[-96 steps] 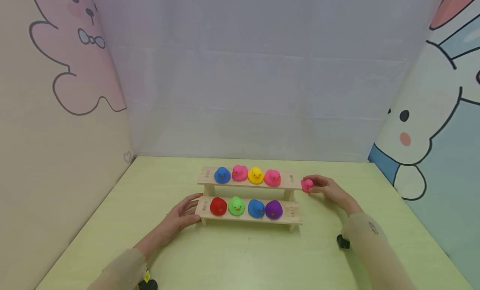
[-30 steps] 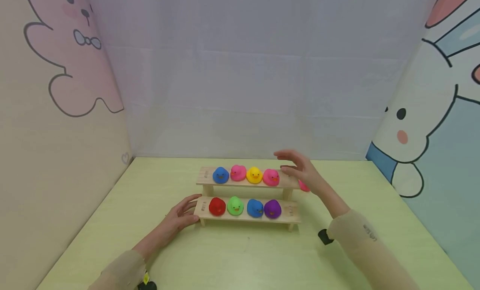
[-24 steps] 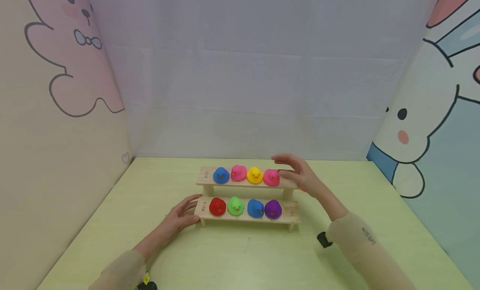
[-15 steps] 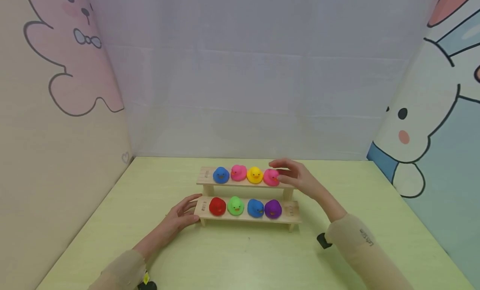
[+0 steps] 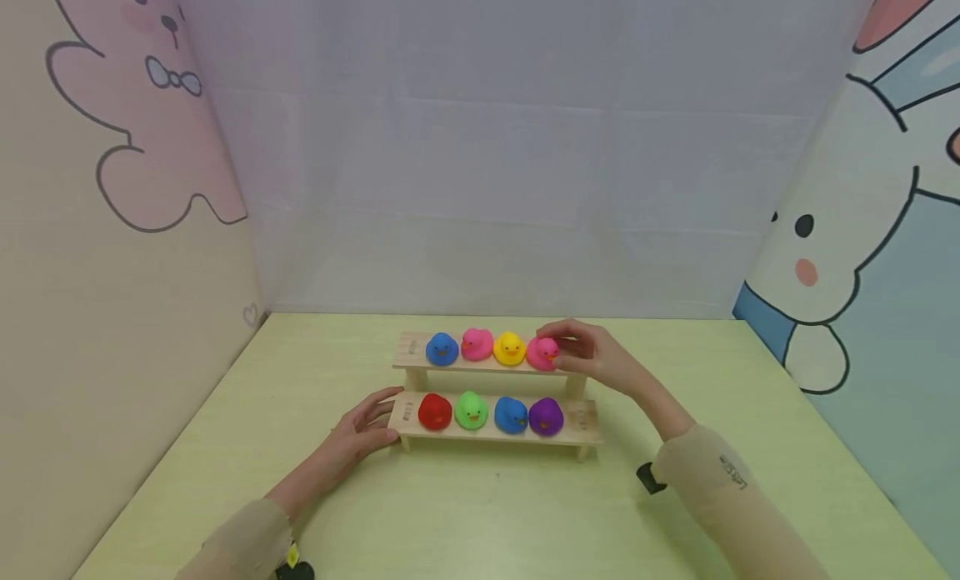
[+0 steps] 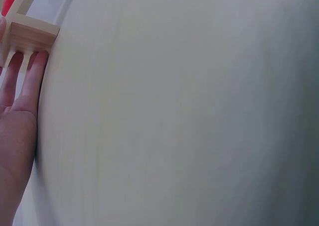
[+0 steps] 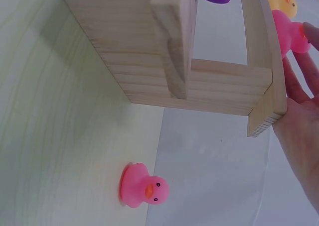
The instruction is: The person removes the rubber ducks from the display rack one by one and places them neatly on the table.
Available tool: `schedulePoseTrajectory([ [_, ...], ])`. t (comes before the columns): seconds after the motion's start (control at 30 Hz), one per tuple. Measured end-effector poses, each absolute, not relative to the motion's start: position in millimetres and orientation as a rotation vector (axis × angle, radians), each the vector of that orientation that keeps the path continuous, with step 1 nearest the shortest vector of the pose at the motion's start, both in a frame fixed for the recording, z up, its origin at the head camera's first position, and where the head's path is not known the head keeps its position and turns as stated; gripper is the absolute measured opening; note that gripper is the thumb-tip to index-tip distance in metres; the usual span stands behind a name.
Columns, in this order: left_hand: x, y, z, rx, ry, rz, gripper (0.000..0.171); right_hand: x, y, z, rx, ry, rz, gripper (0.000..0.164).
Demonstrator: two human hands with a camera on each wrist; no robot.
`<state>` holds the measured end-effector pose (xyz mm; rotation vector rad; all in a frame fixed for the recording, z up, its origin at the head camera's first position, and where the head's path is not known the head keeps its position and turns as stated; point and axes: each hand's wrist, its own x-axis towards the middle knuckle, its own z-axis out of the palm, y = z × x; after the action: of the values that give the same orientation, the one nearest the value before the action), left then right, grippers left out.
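Observation:
A two-tier wooden rack (image 5: 582,419) stands on the table. My left hand (image 5: 356,431) holds the left end of its lower tier, thumb in front and fingers behind; in the left wrist view those fingers touch a wooden end support (image 6: 33,33). On the upper tier, my right hand (image 5: 600,360) pinches the rightmost pink rubber duck (image 5: 542,352), thumb near its face. Beside it sit a yellow duck (image 5: 510,348), another pink duck (image 5: 477,344) and a blue duck (image 5: 442,349). The lower tier bears a red duck (image 5: 435,412), green duck (image 5: 471,411), blue duck (image 5: 512,415) and purple duck (image 5: 546,417).
In the right wrist view a loose pink duck (image 7: 142,186) sits on the table beside the rack's right end; my right hand hides it in the head view. A pale curtain (image 5: 480,188) hangs behind the table. Cartoon-printed walls flank both sides.
My right hand has let go of a pink duck right of the rack, moved left, then lowered onto the rightmost upper pink duck and pinched it. My left hand has stayed put.

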<state>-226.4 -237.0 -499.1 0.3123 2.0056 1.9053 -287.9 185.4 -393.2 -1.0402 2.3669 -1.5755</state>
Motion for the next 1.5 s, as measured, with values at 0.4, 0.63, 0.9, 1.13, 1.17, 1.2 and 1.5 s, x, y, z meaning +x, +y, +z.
schedulePoseTrajectory([
  [0.4, -226.2, -237.6, -499.5, 0.303, 2.018, 1.897, 0.066, -289.5, 185.2, -395.2, -1.027, 2.374, -1.562, 0.041],
  [0.63, -225.6, -238.1, -496.9, 0.3, 2.02, 1.894, 0.066, -288.5, 184.0, -393.5, -1.041, 2.366, -1.573, 0.04],
  [0.9, -225.8, -238.1, -497.9, 0.306, 2.013, 1.902, 0.067, -287.0, 184.3, -392.0, -1.033, 2.37, -1.594, 0.04],
  [1.13, -225.7, -237.3, -499.2, 0.335, 1.988, 1.929, 0.066, -286.9, 186.8, -393.1, -0.989, 2.357, -1.65, 0.04],
  [1.17, -225.6, -237.1, -499.2, 0.335, 1.988, 1.929, 0.066, -287.0, 186.8, -393.4, -0.991, 2.355, -1.655, 0.039],
  [1.2, -225.5, -236.9, -499.2, 0.334, 1.988, 1.929, 0.066, -286.9, 186.8, -393.5, -0.991, 2.355, -1.659, 0.039],
  [1.5, -225.1, -237.1, -498.7, 0.315, 2.003, 1.918, 0.067, -286.6, 184.6, -393.7, -0.992, 2.377, -1.631, 0.036],
])
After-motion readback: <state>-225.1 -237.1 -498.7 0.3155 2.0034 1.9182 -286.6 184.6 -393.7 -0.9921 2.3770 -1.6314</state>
